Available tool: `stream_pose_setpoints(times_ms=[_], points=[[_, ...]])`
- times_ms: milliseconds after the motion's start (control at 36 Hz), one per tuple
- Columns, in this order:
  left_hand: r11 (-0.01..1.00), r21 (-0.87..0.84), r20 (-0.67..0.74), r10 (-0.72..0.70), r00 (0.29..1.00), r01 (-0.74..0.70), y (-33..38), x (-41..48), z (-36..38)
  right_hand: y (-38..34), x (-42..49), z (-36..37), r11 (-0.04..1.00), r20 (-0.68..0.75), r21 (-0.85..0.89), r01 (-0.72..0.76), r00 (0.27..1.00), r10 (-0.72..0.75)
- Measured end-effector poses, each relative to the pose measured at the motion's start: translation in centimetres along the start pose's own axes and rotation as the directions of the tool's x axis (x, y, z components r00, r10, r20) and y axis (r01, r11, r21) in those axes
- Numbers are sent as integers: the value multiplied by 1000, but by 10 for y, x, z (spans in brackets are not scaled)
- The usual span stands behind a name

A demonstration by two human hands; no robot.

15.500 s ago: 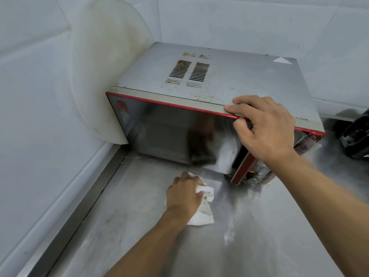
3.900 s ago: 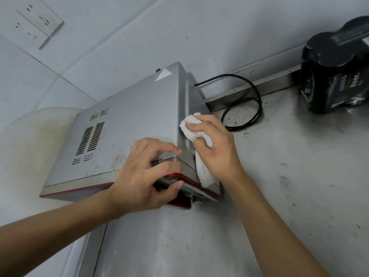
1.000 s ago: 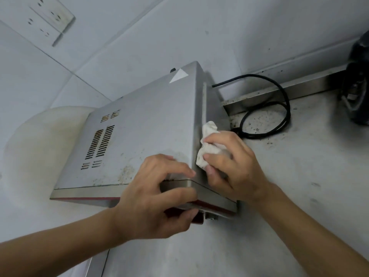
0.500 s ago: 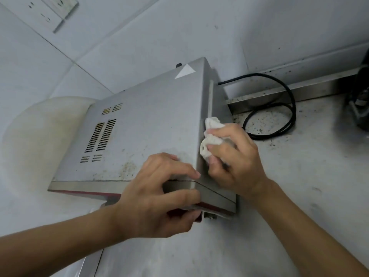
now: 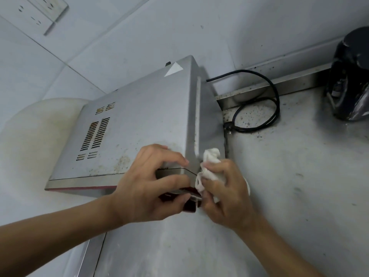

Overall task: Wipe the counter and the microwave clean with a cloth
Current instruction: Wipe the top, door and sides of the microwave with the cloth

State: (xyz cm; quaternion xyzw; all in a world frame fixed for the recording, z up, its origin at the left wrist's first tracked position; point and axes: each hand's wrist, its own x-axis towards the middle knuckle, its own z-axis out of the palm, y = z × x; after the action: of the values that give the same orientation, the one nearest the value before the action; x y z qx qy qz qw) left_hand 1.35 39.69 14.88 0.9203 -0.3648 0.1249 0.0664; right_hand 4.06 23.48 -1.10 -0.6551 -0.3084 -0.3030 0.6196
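Observation:
A silver microwave [image 5: 139,124] with a red front edge stands in the corner on the steel counter [image 5: 299,196]. Its top carries brown stains near the front. My left hand [image 5: 147,188] grips the microwave's front right corner, fingers curled over the top and the front edge. My right hand [image 5: 227,188] holds a crumpled white cloth [image 5: 209,166] against the microwave's right side, low and near the front corner. The microwave's door and front face are hidden from here.
A black power cord [image 5: 265,108] loops on the counter behind the microwave, amid dark crumbs. A black appliance [image 5: 351,76] stands at the far right. A round white board [image 5: 34,136] leans on the left wall. A wall socket [image 5: 42,11] sits at upper left.
My right hand has slid the cloth down and forward along the microwave's right side, toward the front corner. My left hand has kept its grip on the corner.

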Motion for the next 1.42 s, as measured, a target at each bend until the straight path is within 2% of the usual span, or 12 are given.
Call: stream_pose_setpoints(times_ms=[167, 361, 472, 667, 722, 833, 944, 1028, 1111, 1167, 1306, 1417], points=[[1000, -3, 2, 0, 1000, 0, 0, -1, 1, 18, -58, -5, 926, 85, -65, -372, 922, 377], [1000, 7, 17, 16, 1000, -17, 0, -1, -1, -28, 5, -1, 990, -73, 1, -143, 987, 142], [1000, 4, 22, 15, 1000, -16, 1, -1, -2, -11, -17, 3, 975, -41, 35, -219, 975, 220], [1000, 17, 23, -2, 1000, 1, 1, -3, 0, 11, -52, -3, 744, 56, -146, -652, 745, 665], [1000, 21, 25, -3, 1000, 2, 1, -3, -1, 4, -38, -3, 773, 27, -124, -622, 777, 630], [999, 35, 15, 0, 1000, -1, 1, -3, 0, -27, 3, -2, 946, -45, -26, -323, 946, 322], [1000, 19, -1, -1, 1000, 1, 0, -3, 0, -34, 25, 5, 990, -162, -84, -115, 982, 101], [1000, 13, 6, -4, 1000, 4, 1, -3, -1, -17, 16, 5, 974, -129, -74, -216, 970, 206], [1000, 16, 5, -6, 1000, 6, 1, -3, -1, 4, 6, 1, 888, -65, -53, -456, 889, 453], [1000, 13, 2, -8, 1000, 8, 1, -3, -1, 14, 9, -2, 861, -13, -51, -505, 863, 505], [999, 22, 10, -32, 999, 32, 3, -1, -3, 0, 57, -6, 970, -23, -16, -243, 970, 242], [999, 19, 10, -34, 999, 34, 2, -1, -3, 0, 66, 4, 991, -115, 10, -131, 985, 131]])
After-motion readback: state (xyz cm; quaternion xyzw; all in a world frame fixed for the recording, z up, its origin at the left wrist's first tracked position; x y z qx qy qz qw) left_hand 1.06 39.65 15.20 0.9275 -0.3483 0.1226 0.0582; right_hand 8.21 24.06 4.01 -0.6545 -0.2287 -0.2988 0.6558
